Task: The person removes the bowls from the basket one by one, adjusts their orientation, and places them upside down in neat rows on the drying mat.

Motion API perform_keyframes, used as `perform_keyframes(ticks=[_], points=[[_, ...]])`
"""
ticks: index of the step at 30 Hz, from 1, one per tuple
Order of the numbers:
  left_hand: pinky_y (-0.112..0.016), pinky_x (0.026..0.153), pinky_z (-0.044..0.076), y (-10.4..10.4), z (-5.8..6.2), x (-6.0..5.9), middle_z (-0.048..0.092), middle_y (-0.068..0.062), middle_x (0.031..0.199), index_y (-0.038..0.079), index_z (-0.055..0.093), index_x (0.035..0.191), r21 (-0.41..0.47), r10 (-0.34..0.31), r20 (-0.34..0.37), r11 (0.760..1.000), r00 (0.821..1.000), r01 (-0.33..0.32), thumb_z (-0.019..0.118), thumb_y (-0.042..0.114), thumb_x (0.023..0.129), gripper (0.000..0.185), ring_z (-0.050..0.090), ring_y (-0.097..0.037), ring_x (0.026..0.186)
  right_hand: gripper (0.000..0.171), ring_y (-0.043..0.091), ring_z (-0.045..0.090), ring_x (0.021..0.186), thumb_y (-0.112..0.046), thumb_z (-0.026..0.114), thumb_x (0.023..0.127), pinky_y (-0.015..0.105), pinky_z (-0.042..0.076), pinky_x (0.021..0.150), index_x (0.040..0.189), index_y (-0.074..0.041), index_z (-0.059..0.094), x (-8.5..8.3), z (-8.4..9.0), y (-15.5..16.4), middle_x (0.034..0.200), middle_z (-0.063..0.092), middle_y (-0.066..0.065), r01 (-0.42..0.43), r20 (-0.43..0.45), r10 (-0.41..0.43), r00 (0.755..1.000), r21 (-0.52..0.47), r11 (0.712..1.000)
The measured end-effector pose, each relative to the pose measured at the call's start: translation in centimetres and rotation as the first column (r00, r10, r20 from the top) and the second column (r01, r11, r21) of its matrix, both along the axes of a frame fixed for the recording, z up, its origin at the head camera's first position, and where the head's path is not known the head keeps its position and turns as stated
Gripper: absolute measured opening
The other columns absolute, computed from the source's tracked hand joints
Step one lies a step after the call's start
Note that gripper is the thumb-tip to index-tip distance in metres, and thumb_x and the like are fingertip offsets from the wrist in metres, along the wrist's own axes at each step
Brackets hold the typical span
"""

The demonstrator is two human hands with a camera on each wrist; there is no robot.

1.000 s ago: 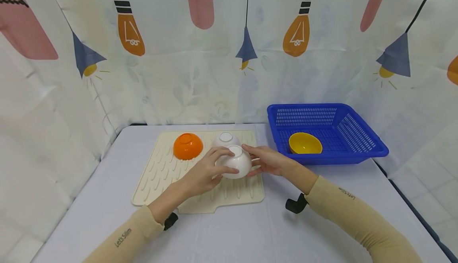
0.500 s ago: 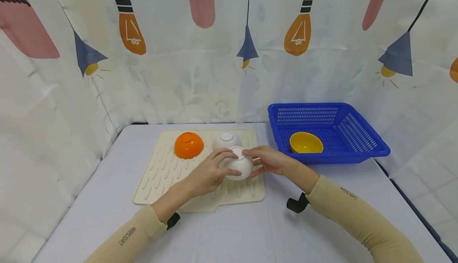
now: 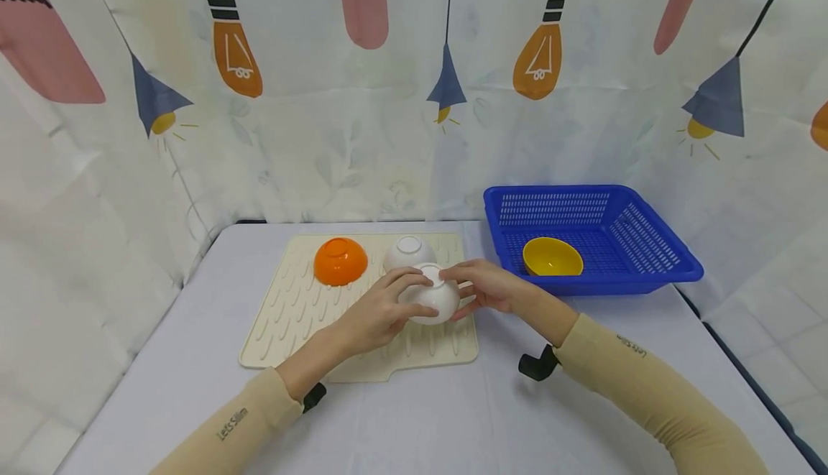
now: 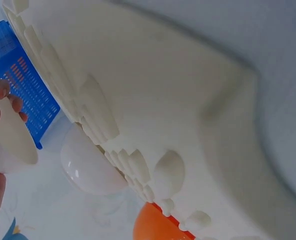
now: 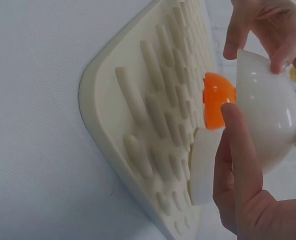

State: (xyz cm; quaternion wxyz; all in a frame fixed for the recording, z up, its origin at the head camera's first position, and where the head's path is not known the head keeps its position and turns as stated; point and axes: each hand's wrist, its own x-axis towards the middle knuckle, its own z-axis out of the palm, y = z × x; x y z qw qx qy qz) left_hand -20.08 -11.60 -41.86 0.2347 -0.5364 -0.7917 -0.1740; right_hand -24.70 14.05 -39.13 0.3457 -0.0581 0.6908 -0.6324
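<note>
Holding upturned white bowl (image 3: 440, 297), your left hand (image 3: 384, 306) and right hand (image 3: 488, 288) both in pinching grip, above mat (image 3: 297, 310), toward its 3 o'clock; second white bowl (image 3: 407, 247) at 11 o'clock. Likely placing step; lowering would call for level rim.

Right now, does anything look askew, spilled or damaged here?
Only the yellow bowl: it seems tilted in the basket, mouth up, while the orange bowl sits upside down on the mat. No spills show, and the held white bowl looks undamaged.
</note>
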Motion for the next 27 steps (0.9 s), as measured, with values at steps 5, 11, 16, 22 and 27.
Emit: perform_keyframes(ticks=[5,11,16,22,27], points=[[-0.046,0.111,0.043,0.11,-0.04,-0.08,0.054,-0.010,0.137,0.024,0.076,0.113,0.015,0.002,0.026,1.000,1.000,-0.002,0.080,-0.012,0.074,0.053,0.044,-0.035,0.133,0.048,0.037,0.064,0.113,-0.029,0.065,0.101,0.047,0.061,0.077,0.136,0.003,0.056,-0.06,-0.07,0.01,0.133,0.055,0.019,0.016,-0.006,-0.016,1.000,0.005,1.000],[-0.051,0.108,0.045,0.11,-0.30,-0.04,0.049,-0.014,0.141,0.020,0.071,0.122,0.085,0.004,0.142,0.996,0.990,-0.016,0.083,0.001,0.081,0.047,0.041,-0.033,0.134,0.047,0.036,0.063,0.112,-0.028,0.064,0.101,0.047,0.062,0.077,0.135,0.003,0.056,0.14,-0.05,-0.05,0.135,0.054,0.019,0.027,-0.009,-0.027,1.000,0.011,1.000],[-0.054,0.105,0.046,0.23,-0.12,0.11,0.044,-0.016,0.144,0.016,0.064,0.129,0.145,0.071,0.274,0.983,0.959,-0.114,0.082,0.013,0.088,0.045,0.039,-0.032,0.135,0.049,0.036,0.063,0.113,-0.029,0.065,0.100,0.047,0.062,0.076,0.137,0.002,0.056,0.16,-0.05,-0.08,0.135,0.054,0.019,0.032,-0.011,-0.032,0.999,0.019,0.999],[-0.052,0.103,0.047,0.47,0.07,0.32,0.043,-0.020,0.146,0.015,0.058,0.135,0.135,0.200,0.401,0.952,0.894,-0.273,0.084,0.027,0.087,0.056,0.043,-0.035,0.133,0.050,0.037,0.062,0.114,-0.029,0.065,0.100,0.047,0.062,0.076,0.138,0.002,0.055,0.14,-0.08,-0.12,0.135,0.054,0.019,0.031,-0.019,-0.031,0.999,0.017,0.999],[-0.055,0.101,0.049,0.57,0.07,0.39,0.040,-0.021,0.152,0.017,0.057,0.137,0.087,0.256,0.477,0.938,0.841,-0.335,0.086,0.033,0.086,0.061,0.049,-0.038,0.128,0.050,0.037,0.061,0.115,-0.029,0.064,0.100,0.048,0.062,0.077,0.138,0.002,0.055,0.13,-0.17,-0.32,0.136,0.053,0.019,0.033,-0.023,-0.033,0.999,0.016,0.999]])
